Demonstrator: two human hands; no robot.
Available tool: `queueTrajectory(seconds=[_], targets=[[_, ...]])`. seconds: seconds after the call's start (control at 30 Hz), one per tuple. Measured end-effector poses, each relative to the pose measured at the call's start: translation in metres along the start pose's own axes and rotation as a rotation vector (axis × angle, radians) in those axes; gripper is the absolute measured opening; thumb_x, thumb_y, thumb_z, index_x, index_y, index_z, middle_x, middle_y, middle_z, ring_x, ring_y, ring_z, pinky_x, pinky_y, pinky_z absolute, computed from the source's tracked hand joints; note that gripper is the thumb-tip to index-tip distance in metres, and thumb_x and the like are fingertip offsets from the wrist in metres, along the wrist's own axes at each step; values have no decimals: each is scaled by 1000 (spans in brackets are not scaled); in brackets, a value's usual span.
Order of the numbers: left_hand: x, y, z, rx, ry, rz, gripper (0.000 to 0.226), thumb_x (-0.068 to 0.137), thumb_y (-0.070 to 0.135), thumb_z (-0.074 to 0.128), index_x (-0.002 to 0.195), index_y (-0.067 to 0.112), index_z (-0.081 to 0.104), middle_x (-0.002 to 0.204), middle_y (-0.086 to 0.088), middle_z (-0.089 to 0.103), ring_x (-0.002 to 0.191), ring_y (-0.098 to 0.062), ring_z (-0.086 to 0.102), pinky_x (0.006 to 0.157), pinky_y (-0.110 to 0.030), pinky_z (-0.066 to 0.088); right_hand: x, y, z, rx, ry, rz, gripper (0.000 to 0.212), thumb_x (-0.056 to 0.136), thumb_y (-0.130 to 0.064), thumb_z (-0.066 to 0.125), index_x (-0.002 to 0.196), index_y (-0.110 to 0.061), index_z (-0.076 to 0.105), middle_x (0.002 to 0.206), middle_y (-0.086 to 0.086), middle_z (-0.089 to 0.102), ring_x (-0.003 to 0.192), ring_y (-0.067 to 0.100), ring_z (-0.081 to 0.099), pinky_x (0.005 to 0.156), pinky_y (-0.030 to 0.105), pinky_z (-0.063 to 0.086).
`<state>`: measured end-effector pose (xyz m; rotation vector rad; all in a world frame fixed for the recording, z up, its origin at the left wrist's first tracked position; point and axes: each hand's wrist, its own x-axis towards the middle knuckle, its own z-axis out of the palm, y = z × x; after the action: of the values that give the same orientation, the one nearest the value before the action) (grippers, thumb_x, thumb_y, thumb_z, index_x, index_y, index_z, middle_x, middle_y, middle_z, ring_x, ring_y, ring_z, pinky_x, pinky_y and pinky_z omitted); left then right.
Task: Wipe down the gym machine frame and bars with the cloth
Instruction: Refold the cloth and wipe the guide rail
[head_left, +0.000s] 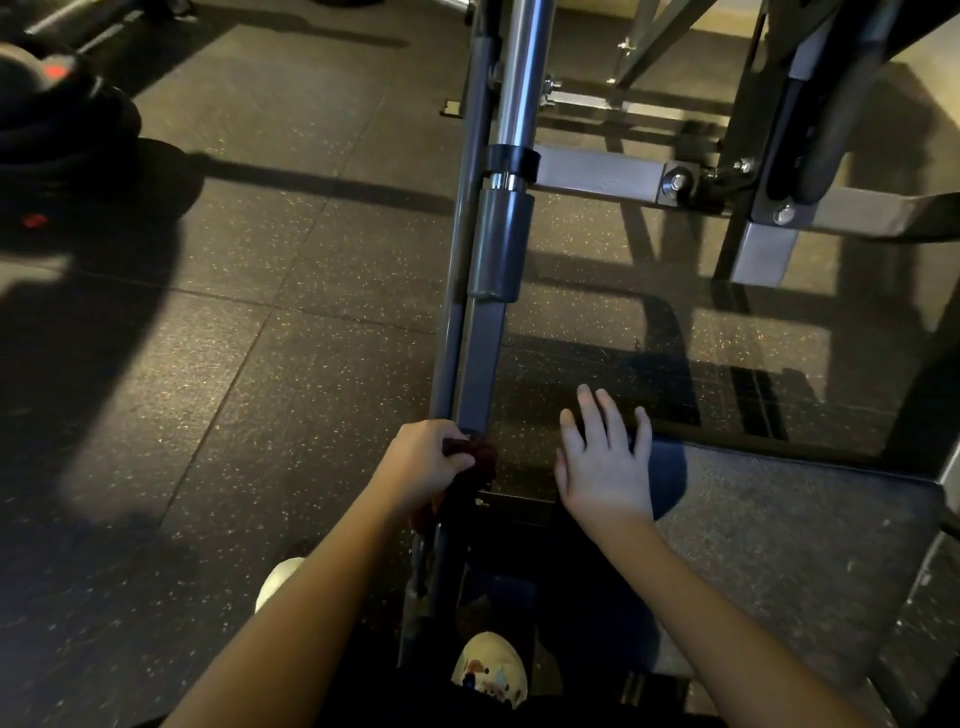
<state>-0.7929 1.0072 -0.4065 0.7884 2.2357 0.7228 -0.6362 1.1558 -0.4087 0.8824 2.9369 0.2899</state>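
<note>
A grey square frame bar (480, 364) of the gym machine runs from the bottom centre up the middle, next to a chrome rod (522, 78) with a grey sleeve (501, 244). My left hand (423, 465) grips a dark red cloth (478, 460) against the lower end of this bar. My right hand (605, 462) hovers to the right of the bar with its fingers spread and straight, holding nothing. Whether it touches anything below it is unclear.
Grey cross members and bolted joints (678, 182) of the machine fill the upper right. Black weight plates with red marks (47, 104) lie at the upper left. Dark speckled rubber floor (260, 364) lies all around. My light-coloured shoes (491, 670) stand at the bottom.
</note>
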Motion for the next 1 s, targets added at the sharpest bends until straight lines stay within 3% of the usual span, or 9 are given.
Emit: queueTrajectory(seconds=[0.17, 0.33, 0.5, 0.57, 0.67, 0.73, 0.87, 1.0], targets=[[7, -3, 5, -156, 143, -112, 14, 94, 23, 62, 106, 17, 66, 97, 3, 63, 97, -17, 62, 88, -37, 53, 1, 1, -12, -4, -119, -27, 56, 100, -38, 38, 151, -19, 25, 162, 11, -3, 148, 29, -7, 113, 54, -10], [1, -2, 1, -2, -14, 15, 6, 90, 22, 66, 95, 24, 63, 94, 7, 62, 91, -9, 60, 75, -21, 43, 0, -1, -17, 25, -165, -20, 56, 101, -38, 36, 152, -19, 23, 162, 10, -5, 148, 28, -10, 113, 54, -11], [-1, 9, 1, -65, 79, -51, 6, 94, 21, 62, 94, 25, 58, 92, 8, 58, 91, -10, 57, 82, -28, 46, -1, -1, -20, 44, -165, -17, 54, 102, -36, 35, 151, -19, 23, 162, 10, -6, 148, 28, -11, 113, 55, -12], [-5, 12, 0, -35, 24, -65, 9, 93, 20, 62, 93, 26, 56, 91, 10, 56, 91, -9, 55, 82, -27, 44, -2, -2, -21, 55, -190, -19, 53, 102, -35, 34, 151, -19, 24, 162, 9, -6, 148, 27, -11, 111, 54, -14], [-23, 19, -9, 80, -127, -24, 13, 91, 19, 63, 86, 28, 56, 89, 10, 57, 88, -6, 55, 76, -23, 41, -3, -2, -28, 71, -211, -11, 50, 103, -36, 34, 149, -20, 29, 162, 8, -1, 149, 26, -7, 112, 55, -12], [-40, 20, -18, 109, -111, -23, 11, 92, 19, 61, 87, 27, 55, 89, 7, 57, 84, -7, 55, 72, -23, 39, -5, -5, -37, 87, -222, -21, 48, 102, -35, 34, 148, -20, 32, 162, 8, 5, 149, 25, -4, 113, 58, -10], [-78, 0, -59, -30, 105, -81, 10, 91, 20, 64, 90, 25, 56, 89, 8, 59, 86, -8, 59, 66, -19, 44, -13, -26, -74, 306, -173, -113, 39, 102, -29, 38, 140, -24, 45, 157, 0, 27, 146, 15, 17, 118, 51, -2], [-116, -37, -122, -203, 337, -122, 9, 90, 18, 67, 96, 21, 62, 90, 8, 60, 83, -6, 60, 66, -20, 52, -12, -94, -116, 576, -131, -250, 35, 102, -25, 43, 135, -22, 52, 142, -5, 48, 133, 9, 40, 116, 31, 25]])
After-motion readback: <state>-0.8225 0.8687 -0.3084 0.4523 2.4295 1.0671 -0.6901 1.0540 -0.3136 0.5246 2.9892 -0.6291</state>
